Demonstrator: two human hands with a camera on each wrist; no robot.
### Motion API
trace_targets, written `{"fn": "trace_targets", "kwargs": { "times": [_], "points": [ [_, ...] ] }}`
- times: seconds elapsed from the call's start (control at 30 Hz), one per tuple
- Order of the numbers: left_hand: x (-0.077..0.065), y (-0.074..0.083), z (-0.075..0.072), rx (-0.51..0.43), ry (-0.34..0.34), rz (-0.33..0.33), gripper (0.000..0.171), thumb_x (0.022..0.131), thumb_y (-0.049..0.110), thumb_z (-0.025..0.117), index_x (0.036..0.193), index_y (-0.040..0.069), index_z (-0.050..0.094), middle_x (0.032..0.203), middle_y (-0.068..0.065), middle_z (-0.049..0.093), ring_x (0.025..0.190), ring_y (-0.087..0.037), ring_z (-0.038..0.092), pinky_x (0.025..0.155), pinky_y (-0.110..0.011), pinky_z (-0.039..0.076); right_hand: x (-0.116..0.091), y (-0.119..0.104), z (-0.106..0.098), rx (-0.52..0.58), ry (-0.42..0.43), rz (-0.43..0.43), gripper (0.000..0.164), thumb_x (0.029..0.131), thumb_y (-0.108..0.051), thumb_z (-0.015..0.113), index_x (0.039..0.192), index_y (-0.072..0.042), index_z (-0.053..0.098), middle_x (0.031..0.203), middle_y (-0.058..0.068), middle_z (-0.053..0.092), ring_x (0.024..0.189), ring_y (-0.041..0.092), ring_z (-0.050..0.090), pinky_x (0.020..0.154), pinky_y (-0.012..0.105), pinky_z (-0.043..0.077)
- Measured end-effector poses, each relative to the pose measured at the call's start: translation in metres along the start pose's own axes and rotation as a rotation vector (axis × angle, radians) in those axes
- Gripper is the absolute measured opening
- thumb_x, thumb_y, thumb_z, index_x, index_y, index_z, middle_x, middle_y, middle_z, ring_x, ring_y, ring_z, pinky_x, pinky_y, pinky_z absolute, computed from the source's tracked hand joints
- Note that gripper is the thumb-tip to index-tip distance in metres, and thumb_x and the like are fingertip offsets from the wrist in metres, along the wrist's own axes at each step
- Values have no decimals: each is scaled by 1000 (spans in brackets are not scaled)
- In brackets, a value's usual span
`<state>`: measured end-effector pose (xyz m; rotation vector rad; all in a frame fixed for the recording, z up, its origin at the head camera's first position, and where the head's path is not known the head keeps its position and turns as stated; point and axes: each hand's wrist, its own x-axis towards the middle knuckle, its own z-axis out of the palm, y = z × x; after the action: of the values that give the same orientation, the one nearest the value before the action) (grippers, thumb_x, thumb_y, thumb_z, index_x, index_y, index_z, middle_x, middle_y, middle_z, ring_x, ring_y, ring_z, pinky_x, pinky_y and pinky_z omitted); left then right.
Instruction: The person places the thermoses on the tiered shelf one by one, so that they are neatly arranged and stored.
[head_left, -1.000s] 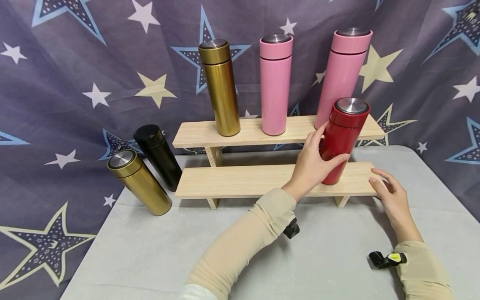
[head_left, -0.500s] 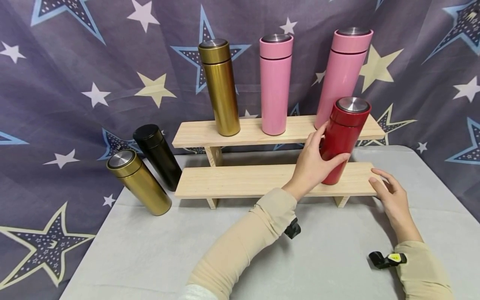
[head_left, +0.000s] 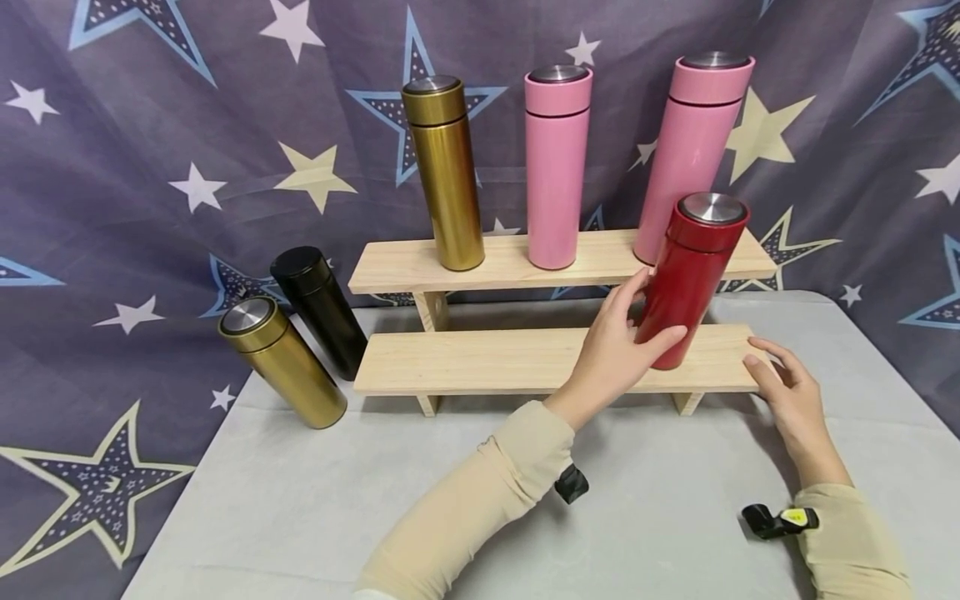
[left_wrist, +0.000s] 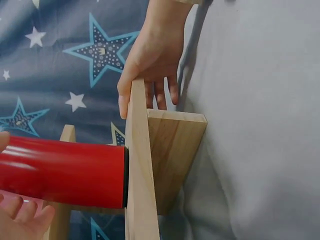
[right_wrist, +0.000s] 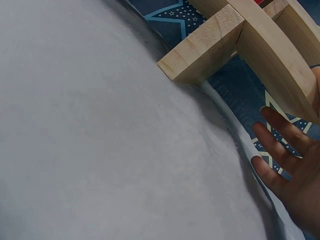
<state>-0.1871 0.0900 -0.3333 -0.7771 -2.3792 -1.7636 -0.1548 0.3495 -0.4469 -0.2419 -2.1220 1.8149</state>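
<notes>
A red thermos point(head_left: 693, 279) with a steel-topped lid stands on the lower board of a two-tier wooden shelf point(head_left: 472, 362), near its right end. My left hand point(head_left: 611, 350) is beside it, thumb in front and fingers behind its left side, spread loosely. In the left wrist view the base of the red thermos point(left_wrist: 70, 172) meets the board. My right hand point(head_left: 795, 404) is at the shelf's right end, thumb and index finger touching the board. Seen from the right wrist, the other fingers point(right_wrist: 282, 155) stretch out below the board, apart from it.
On the upper board are a gold thermos point(head_left: 447, 183) and two pink thermoses, one in the middle point(head_left: 557, 175) and one at the right point(head_left: 690, 150). Left of the shelf, a black thermos point(head_left: 322, 312) and a shorter gold thermos point(head_left: 288, 367) stand on the grey tablecloth point(head_left: 300, 508).
My left hand has loosened its hold on the red thermos and shifted slightly left and down. The thermos stays on the board. My right hand keeps its place at the shelf end.
</notes>
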Motion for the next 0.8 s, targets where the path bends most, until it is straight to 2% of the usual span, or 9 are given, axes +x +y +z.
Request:
{"fn": "trace_targets", "kwargs": {
  "times": [0.1,0.23,0.57,0.8],
  "points": [
    [-9,-1,-6,-6,-4,-3,72,90,30,74,152,21,38,146,8,45,129,-7,46,96,-26,49,-1,0,0,2,1,3,40,96,-26,66,136,-24,61,107,-19,58,90,-7,60,72,7,49],
    [-19,-2,-15,36,0,16,70,90,31,74,151,22,40,145,9,48,127,-3,47,96,-28,49,0,0,0,-6,3,10,40,96,-27,66,136,-25,61,110,-17,58,90,-7,59,73,7,49],
    [-40,-3,-42,138,9,74,66,89,28,75,148,20,45,140,8,54,127,-3,48,99,-30,46,1,0,-1,6,4,14,40,96,-27,66,136,-25,61,110,-16,57,90,-7,60,72,7,49],
    [-60,-7,-64,137,22,82,61,91,30,74,146,24,48,138,10,55,126,-4,48,99,-34,45,1,0,0,-11,3,6,40,96,-28,65,136,-26,61,108,-18,57,90,-7,60,72,7,49]
  ]
}}
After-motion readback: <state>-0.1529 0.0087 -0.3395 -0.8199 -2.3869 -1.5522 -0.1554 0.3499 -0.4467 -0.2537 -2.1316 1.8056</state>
